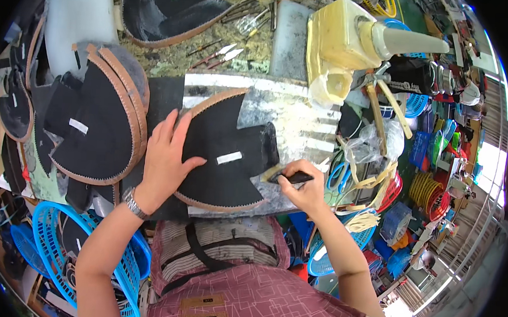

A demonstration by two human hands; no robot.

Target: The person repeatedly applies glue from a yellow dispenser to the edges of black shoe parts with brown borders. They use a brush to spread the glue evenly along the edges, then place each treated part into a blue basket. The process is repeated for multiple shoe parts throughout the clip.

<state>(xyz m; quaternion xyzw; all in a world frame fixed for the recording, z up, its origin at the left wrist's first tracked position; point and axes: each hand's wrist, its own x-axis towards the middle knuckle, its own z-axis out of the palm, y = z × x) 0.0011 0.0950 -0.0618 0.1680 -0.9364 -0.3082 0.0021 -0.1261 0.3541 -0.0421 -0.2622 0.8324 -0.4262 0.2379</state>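
Note:
A black curved panel [212, 170] with a brown zigzag-cut edge and a small white label lies on a striped, glue-stained work board [314, 127]. My left hand [167, 162] rests on the panel's left side, fingers spread, wearing a metal wristwatch. In my right hand [305, 191] is a brush [293, 178] with a dark handle. Its tan bristles touch the panel at the lower right, by a narrow flap. To the left of my left hand, several similar panels [96, 125] lie stacked.
Behind the board stands a yellowed glue container [338, 39] with a pale spout. Pointed knives [225, 57] lie on the bench further left. Hammers [379, 108], blue-handled scissors [339, 174] and a plastic bag crowd the right side. A blue basket [46, 221] sits below the bench at left.

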